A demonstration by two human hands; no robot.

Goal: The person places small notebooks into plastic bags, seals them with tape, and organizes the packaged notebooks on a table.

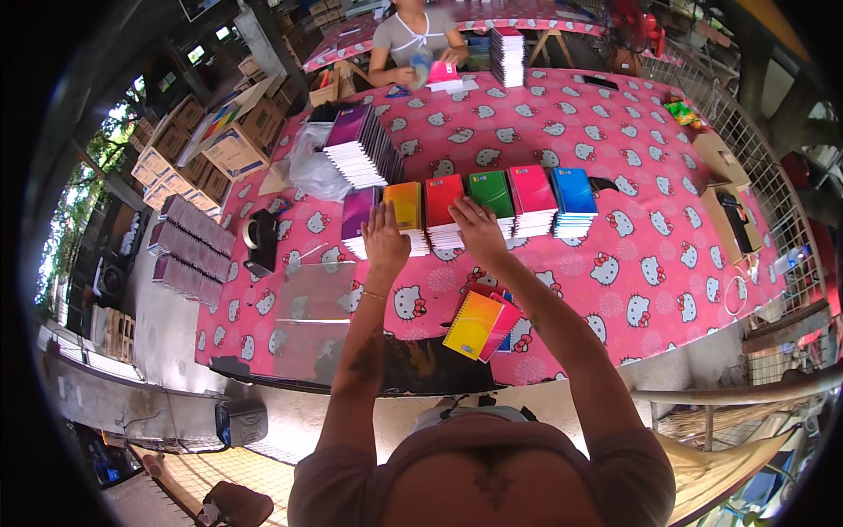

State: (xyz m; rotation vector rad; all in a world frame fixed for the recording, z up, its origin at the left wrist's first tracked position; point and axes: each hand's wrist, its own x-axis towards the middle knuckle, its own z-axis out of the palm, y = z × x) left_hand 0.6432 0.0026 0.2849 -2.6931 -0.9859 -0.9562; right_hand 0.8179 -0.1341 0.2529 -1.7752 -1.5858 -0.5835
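Six stacks of spiral notebooks stand in a row across the table: purple point(358, 204), yellow point(406, 195), red point(444, 186), green point(492, 186), pink point(530, 186) and blue point(575, 189). My left hand point(385, 239) lies flat, fingers stretched, over the near side where the purple and yellow stacks meet. Across the red and green stacks' adjoining edges rest the spread fingers of my right hand point(479, 230). Neither hand is closed around a notebook. Nearer me, between my forearms, a loose yellow notebook point(474, 323) overlaps a pink one point(501, 328), with some blue showing beneath.
A taller pile of purple notebooks point(358, 140) stands behind the row, beside a clear plastic bag point(316, 167). At left sits a tape dispenser point(261, 241). Across the pink patterned tablecloth point(562, 299), a co-worker point(413, 44) handles notebooks. Cardboard boxes point(233, 149) flank the table's left side.
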